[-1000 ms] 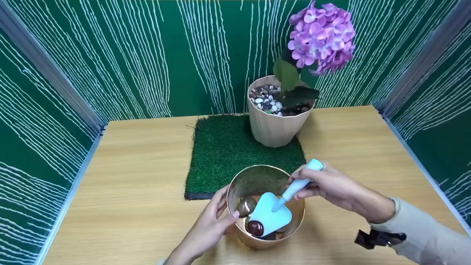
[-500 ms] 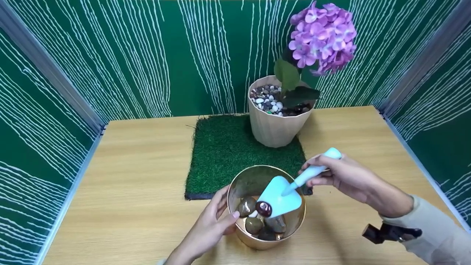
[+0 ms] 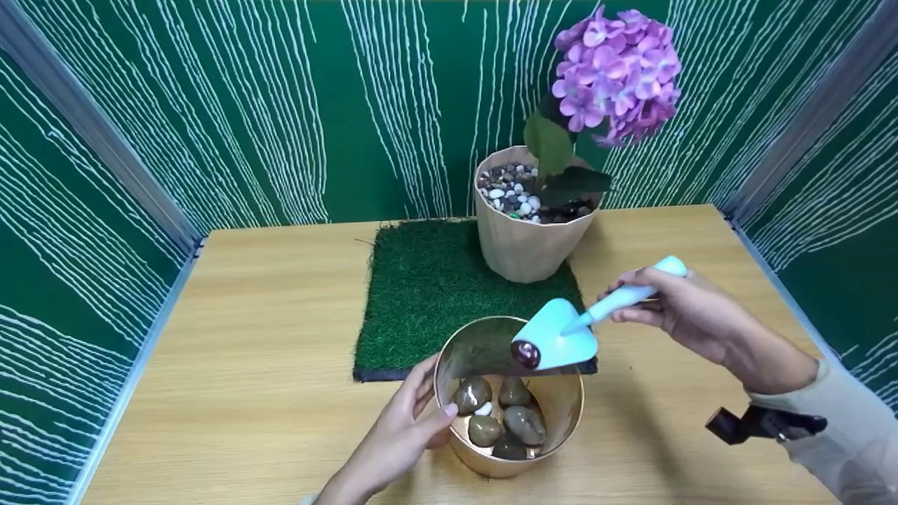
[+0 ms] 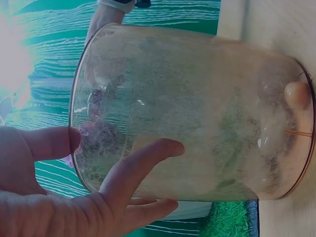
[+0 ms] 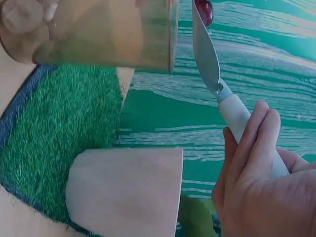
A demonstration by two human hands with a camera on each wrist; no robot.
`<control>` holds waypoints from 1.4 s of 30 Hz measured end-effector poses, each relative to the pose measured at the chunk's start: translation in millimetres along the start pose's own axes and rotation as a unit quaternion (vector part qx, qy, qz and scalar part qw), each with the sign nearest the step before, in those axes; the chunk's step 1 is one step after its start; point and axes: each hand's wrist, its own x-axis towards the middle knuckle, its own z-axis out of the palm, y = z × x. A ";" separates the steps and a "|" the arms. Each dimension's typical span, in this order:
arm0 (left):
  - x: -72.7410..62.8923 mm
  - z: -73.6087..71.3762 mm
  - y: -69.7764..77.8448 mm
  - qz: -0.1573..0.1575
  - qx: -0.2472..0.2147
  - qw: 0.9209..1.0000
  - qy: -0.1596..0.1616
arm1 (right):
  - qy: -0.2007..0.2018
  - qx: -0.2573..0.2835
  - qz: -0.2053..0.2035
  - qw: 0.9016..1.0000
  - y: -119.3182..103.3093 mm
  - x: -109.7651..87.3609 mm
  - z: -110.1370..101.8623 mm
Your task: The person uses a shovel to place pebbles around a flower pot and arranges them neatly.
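My left hand grips the side of a see-through amber container, its thumb at the rim and fingers around the outer wall in the left wrist view. Inside lie several smooth brown-grey stones and a white pebble. With its fingers round the handle, my right hand holds a light blue hand trowel. A glossy dark red stone rides near the tip of the blade. In the right wrist view the trowel blade is beyond the container's rim, with the red stone on it.
Behind the container, a square of artificial grass lies on the wooden table. A beige pot with pebbles and a purple hydrangea stands on its back right part. Green walls with white streaks enclose the table.
My right hand has lifted the trowel with the red stone up and to the right, from down inside the container to its rim, uncovering the stones below. My left hand stays on the container.
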 end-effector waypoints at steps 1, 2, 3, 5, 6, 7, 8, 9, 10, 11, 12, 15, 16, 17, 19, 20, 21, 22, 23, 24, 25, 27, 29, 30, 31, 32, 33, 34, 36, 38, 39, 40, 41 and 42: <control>-0.1 0.0 0.1 -0.001 0.001 1.000 0.000 | 0.007 0.003 0.000 1.000 -1.5 0.3 -2.3; -0.3 0.0 0.1 -0.003 0.002 1.000 0.001 | 0.014 0.007 0.000 1.000 -2.8 0.8 -4.4; -0.4 -0.1 0.1 -0.005 0.003 1.000 0.002 | 0.020 0.011 -0.001 1.000 -4.0 1.5 -6.5; -0.6 -0.3 0.2 -0.008 0.003 1.000 0.002 | 0.029 0.014 -0.003 0.999 -5.8 2.9 -10.6; -0.6 -0.5 0.2 -0.008 0.003 1.000 0.002 | 0.032 0.017 -0.003 0.999 -6.5 3.7 -12.7; -0.4 -0.7 0.1 -0.008 0.004 1.000 0.002 | 0.033 0.022 -0.005 0.999 -7.0 4.3 -14.8; -0.3 -0.9 0.2 -0.008 0.005 1.000 0.001 | 0.035 0.028 -0.005 0.999 -7.4 5.0 -16.9; -0.1 -1.1 0.2 -0.008 0.004 1.000 0.000 | 0.037 0.035 -0.004 0.999 -7.8 5.5 -19.2; 0.2 -1.3 0.3 -0.007 0.002 1.000 -0.002 | 0.039 0.043 -0.003 0.998 -8.2 6.2 -21.5; 0.6 -1.4 0.3 -0.008 0.000 1.000 -0.003 | 0.043 0.052 -0.001 0.998 -8.6 6.8 -23.9; 0.9 -1.5 0.4 -0.008 -0.002 1.000 -0.005 | 0.046 0.061 0.002 0.997 -9.1 7.3 -26.5; 1.7 -1.2 0.4 -0.014 -0.017 1.000 -0.009 | 0.064 0.078 0.008 0.995 -10.1 9.5 -34.1; 1.9 -1.0 0.4 -0.017 -0.024 1.000 -0.009 | 0.070 0.082 0.010 0.994 -10.4 10.6 -36.7; 2.2 -0.7 0.5 -0.023 -0.032 0.999 -0.009 | 0.077 0.084 0.012 0.993 -10.5 11.6 -39.2; 2.7 -0.2 0.5 -0.032 -0.045 0.998 -0.007 | 0.089 0.085 0.016 0.992 -9.7 14.6 -44.1; 3.1 0.0 0.3 -0.033 -0.046 0.998 -0.006 | 0.094 0.087 0.019 0.992 -8.7 16.4 -46.6; 3.8 0.0 0.0 -0.030 -0.042 0.999 -0.004 | 0.097 0.088 0.021 0.991 -7.1 18.3 -48.9; 4.5 0.0 -0.4 -0.027 -0.039 0.999 -0.003 | 0.101 0.091 0.023 0.990 -5.2 20.1 -51.3; 5.1 -0.1 -0.7 -0.025 -0.038 0.999 -0.003 | 0.104 0.095 0.025 0.990 -2.9 21.9 -53.7; 5.7 -0.3 -1.0 -0.020 -0.035 0.999 -0.004 | 0.107 0.099 0.026 0.989 -0.1 24.2 -55.9; 6.3 -0.4 -1.3 -0.019 -0.038 0.999 -0.005 | 0.110 0.104 0.026 0.988 3.1 26.4 -58.2; 7.3 -0.6 -1.6 -0.021 -0.046 0.999 -0.007 | 0.118 0.114 0.029 0.986 9.7 30.9 -62.4; 7.8 -0.8 -1.4 -0.031 -0.058 0.998 -0.007 | 0.129 0.124 0.034 0.983 16.2 36.3 -66.3; 8.1 -0.7 -1.3 -0.033 -0.061 0.998 -0.006 | 0.134 0.128 0.036 0.982 19.4 39.1 -68.0; 8.4 -0.6 -1.2 -0.037 -0.065 0.997 -0.004 | 0.141 0.133 0.039 0.980 22.3 41.7 -69.7; 8.6 -0.3 -1.3 -0.038 -0.064 0.997 -0.002 | 0.147 0.137 0.042 0.979 25.1 44.5 -71.4; 8.7 0.0 -1.4 -0.037 -0.063 0.997 -0.001 | 0.154 0.140 0.046 0.977 27.6 47.1 -72.9; 8.7 0.3 -1.5 -0.037 -0.062 0.997 -0.001 | 0.160 0.142 0.050 0.976 29.8 49.6 -74.2; 8.6 1.0 -1.7 -0.035 -0.060 0.998 0.001 | 0.171 0.146 0.058 0.973 33.4 54.1 -76.5; 8.2 1.5 -1.9 -0.034 -0.056 0.998 0.003 | 0.181 0.148 0.066 0.970 36.5 58.1 -78.0; 8.0 1.7 -1.9 -0.034 -0.056 0.998 0.003 | 0.185 0.151 0.069 0.969 37.9 59.9 -78.4; 7.9 1.8 -1.9 -0.035 -0.056 0.998 0.005 | 0.188 0.152 0.070 0.968 39.3 61.5 -78.5; 7.8 1.9 -1.8 -0.035 -0.056 0.998 0.006 | 0.191 0.156 0.069 0.967 40.7 63.3 -78.3; 7.8 2.0 -1.7 -0.036 -0.056 0.998 0.007 | 0.194 0.159 0.068 0.966 42.1 64.9 -77.8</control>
